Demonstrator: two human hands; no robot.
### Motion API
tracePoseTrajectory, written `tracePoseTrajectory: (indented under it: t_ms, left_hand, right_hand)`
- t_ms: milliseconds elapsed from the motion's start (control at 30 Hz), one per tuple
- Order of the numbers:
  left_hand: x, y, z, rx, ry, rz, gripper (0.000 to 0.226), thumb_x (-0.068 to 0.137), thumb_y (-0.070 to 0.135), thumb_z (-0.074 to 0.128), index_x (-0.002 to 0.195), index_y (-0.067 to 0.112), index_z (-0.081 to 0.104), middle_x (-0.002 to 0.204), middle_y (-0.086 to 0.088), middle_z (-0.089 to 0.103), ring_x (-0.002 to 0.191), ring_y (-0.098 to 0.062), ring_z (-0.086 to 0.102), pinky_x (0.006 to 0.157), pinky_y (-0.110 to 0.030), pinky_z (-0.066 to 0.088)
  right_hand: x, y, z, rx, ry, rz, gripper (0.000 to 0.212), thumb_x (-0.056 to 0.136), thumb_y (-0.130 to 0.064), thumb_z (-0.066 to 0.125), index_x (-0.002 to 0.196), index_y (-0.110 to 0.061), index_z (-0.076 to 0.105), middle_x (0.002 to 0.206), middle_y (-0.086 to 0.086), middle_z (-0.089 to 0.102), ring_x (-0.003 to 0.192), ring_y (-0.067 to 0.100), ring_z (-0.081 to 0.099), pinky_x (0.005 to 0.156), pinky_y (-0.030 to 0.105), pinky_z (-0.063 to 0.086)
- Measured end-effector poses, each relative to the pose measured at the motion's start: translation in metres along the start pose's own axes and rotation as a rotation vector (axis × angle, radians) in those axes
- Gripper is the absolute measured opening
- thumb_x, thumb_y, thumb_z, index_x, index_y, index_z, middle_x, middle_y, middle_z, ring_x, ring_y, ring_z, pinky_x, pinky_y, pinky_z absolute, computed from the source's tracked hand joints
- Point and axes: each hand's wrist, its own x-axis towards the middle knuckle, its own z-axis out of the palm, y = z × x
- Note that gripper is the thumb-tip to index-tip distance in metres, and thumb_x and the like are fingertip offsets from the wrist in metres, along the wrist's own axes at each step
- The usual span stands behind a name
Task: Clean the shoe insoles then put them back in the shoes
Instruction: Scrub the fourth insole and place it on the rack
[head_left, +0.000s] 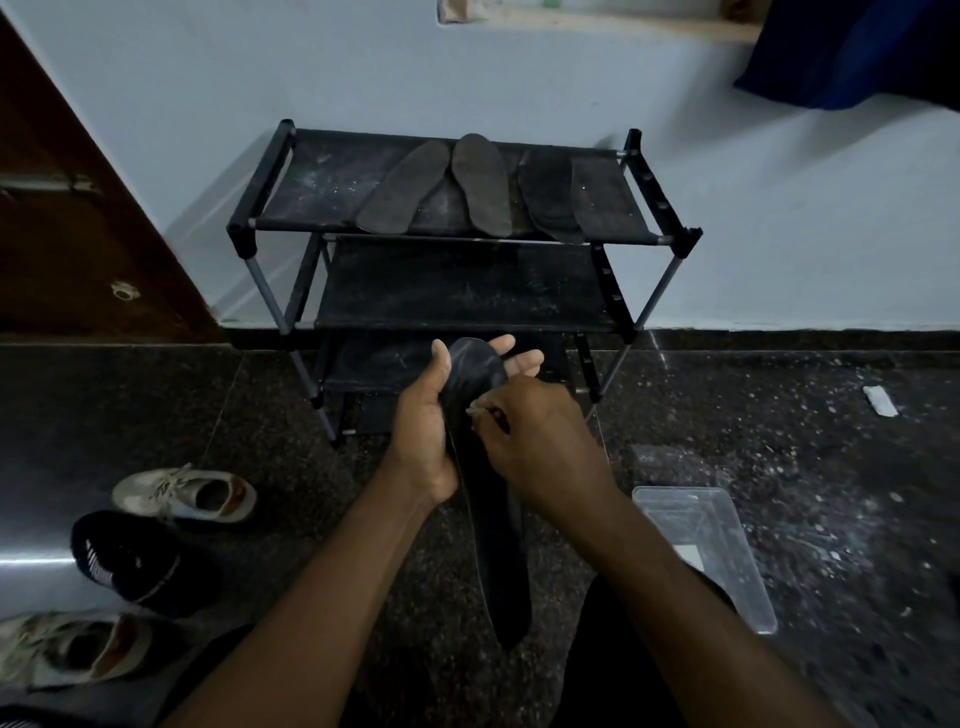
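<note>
A long dark insole (493, 545) runs from my lap up to in front of the rack. My left hand (423, 441) grips its upper part, thumb on top and fingers spread behind the toe end. My right hand (540, 447) is closed on a small pale object (475, 410), too small to identify, pressed against the insole's surface. Several other dark insoles (480, 182) lie side by side on the top shelf of the black shoe rack (322, 187). Two white sneakers (187, 493) (67, 649) and a black shoe (135, 561) sit on the floor at my left.
A clear plastic tub (711, 551) stands on the dark speckled floor at my right. White dust and a pale scrap (880, 401) are scattered further right. A brown door (78, 218) is at the left; a blue cloth (852, 47) hangs at the top right.
</note>
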Motion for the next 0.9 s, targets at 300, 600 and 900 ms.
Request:
tracePoseTrajectory:
  t_ms: [300,600,900]
  left_hand:
    - [-0.0001,-0.001,0.0028,0.0,-0.021,-0.019,0.072,0.108,0.058,0.019,0.15,0.005,0.045,0.144,-0.022,0.059,0.137,-0.032,0.055,0.113,-0.047,0.042]
    - [0.0019,-0.0016,0.0025,0.002,-0.018,-0.014,0.071,0.108,0.058,0.021,0.151,0.005,0.045,0.144,-0.023,0.058,0.138,-0.034,0.054,0.115,-0.05,0.04]
    - [0.0028,-0.0027,-0.0012,0.018,-0.014,-0.013,0.07,0.109,0.057,0.022,0.151,0.006,0.045,0.144,-0.024,0.058,0.138,-0.034,0.053,0.119,-0.051,0.035]
  right_hand:
    - [0.0036,-0.0016,-0.0002,0.055,0.086,-0.002,0.032,0.097,-0.015,0.056,0.066,-0.012,0.064,0.061,-0.003,0.058,0.051,0.01,0.054,0.051,0.032,0.048]
    - [0.0024,0.0011,-0.0015,0.085,0.067,0.002,0.027,0.096,-0.019,0.059,0.071,-0.015,0.068,0.063,-0.005,0.062,0.056,0.009,0.058,0.055,0.035,0.051]
    - [-0.0007,0.0009,-0.0006,0.121,-0.012,-0.012,0.021,0.094,-0.02,0.062,0.078,-0.013,0.073,0.069,-0.002,0.069,0.062,0.009,0.063,0.061,0.035,0.056]
